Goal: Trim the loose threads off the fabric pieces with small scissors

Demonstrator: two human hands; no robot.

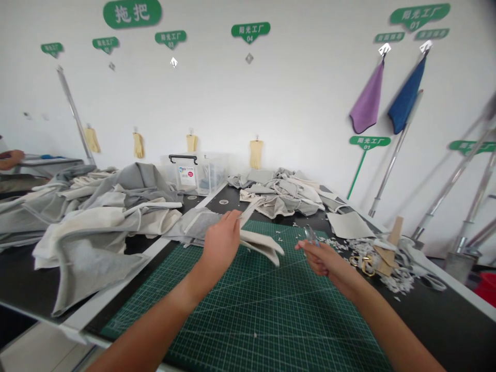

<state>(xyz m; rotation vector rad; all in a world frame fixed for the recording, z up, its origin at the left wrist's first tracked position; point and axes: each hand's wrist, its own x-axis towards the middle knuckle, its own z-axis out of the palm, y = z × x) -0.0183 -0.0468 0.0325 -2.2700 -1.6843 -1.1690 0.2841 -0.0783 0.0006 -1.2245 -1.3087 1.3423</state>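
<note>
Over the middle of the green cutting mat (248,305), my left hand (225,235) is closed on a folded piece of grey and off-white cloth (263,243). The cloth's free end points right, and its grey part lies to the left of my wrist. My right hand (321,257) is closed around a small shiny metal tool (310,234), which points up and away from me. Blur and fingers hide most of that tool, so its exact kind is unclear. A gap separates it from the cloth.
Left stands a large heap of grey cloth (96,196); another cloth pile (287,191) lies at the back. A clear plastic box (189,175) stands between them. Gold-handled scissors (364,264) lie among white scraps (399,279) at right. At far left shows another person's hand (11,159).
</note>
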